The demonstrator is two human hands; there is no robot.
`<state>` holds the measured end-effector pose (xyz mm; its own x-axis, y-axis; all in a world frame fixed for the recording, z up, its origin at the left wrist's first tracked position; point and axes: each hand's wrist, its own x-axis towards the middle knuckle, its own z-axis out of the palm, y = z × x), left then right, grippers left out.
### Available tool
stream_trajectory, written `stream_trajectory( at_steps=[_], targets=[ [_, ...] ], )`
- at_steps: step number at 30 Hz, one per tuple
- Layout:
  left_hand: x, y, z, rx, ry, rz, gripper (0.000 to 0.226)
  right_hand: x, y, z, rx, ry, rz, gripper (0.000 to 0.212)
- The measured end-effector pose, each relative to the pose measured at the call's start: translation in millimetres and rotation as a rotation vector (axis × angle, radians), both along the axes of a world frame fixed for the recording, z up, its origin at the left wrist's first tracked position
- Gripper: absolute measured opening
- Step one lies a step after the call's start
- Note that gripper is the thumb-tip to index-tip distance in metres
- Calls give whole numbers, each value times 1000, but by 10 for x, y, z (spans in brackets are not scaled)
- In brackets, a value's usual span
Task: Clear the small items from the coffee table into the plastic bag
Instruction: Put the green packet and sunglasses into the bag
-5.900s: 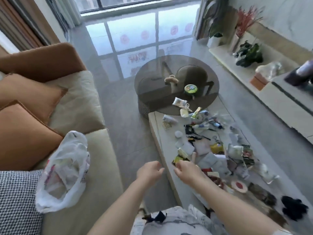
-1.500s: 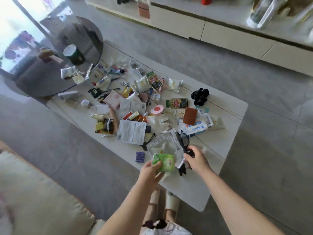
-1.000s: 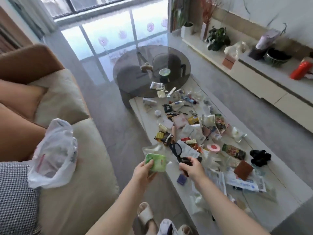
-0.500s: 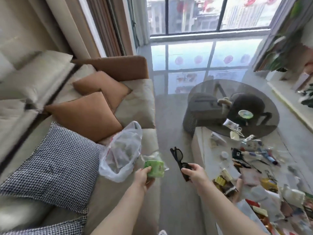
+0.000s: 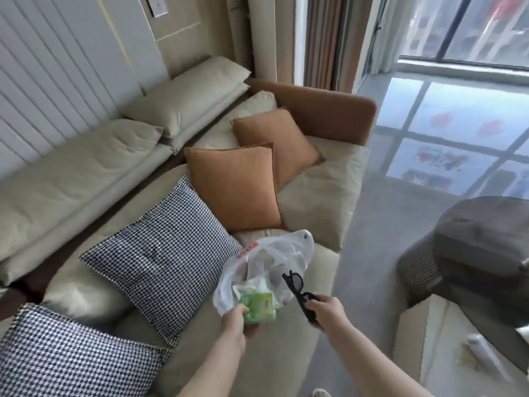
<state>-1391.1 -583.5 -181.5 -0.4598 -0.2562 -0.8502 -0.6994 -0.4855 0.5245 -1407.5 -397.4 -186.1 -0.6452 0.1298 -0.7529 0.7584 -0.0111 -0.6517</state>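
No readable text anywhere. Red print along the rim of the plastic bag [image 5: 269,253]: characters too blurred to make out. Green packet [image 5: 259,306] in the left hand [image 5: 237,322]: printed face, nothing legible. Red round shapes on the window glass, seen as reflections on the floor [image 5: 458,130]: decals or signs, unreadable. Wall plate [image 5: 158,5] at top: no legible marking. No numbers or brand names resolvable.
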Motion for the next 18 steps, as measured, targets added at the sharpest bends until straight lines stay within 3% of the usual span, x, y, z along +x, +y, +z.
stream_trajectory(
  at_steps=[7,12,18],
  targets=[
    [-543,-60,-564,-14,-72,122,8,-755,-220,-485,108,-25,94,15],
    [-909,-204,-1132,-76,-107,51,28,-1142,-446,-1110,126,-105,76,17],
    [-1225,-269,-1879,-86,-161,-7,34,-1440,-704,-1844,159,-177,81,16]
  ],
)
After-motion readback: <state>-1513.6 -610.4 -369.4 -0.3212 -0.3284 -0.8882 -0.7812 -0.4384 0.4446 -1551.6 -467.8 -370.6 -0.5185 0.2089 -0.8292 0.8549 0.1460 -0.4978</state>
